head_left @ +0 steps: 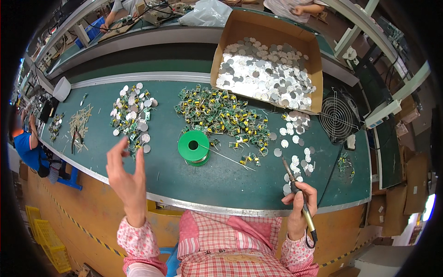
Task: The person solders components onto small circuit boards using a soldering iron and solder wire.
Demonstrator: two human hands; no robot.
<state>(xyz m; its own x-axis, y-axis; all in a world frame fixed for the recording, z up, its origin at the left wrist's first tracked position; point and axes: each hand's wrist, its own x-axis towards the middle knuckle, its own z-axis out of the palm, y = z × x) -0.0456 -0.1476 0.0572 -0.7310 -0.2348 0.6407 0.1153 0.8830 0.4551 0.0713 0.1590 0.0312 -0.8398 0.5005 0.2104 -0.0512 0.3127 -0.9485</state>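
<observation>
My right hand grips a soldering iron, its tip pointing up and left over loose silver discs. Over the left part of the green bench, my left hand is raised with its fingers apart and nothing in it. Just beyond it lies a pile of small circuit boards with silver discs. Between the hands stands a green spool of solder wire, a loose end of wire stretching to the right. Behind the spool spreads a heap of green circuit boards with yellow parts.
A cardboard box full of silver discs sits at the back right, beside a round fan grille. Thin sticks and pliers lie at the left, near a white bowl. Other people work beyond the bench.
</observation>
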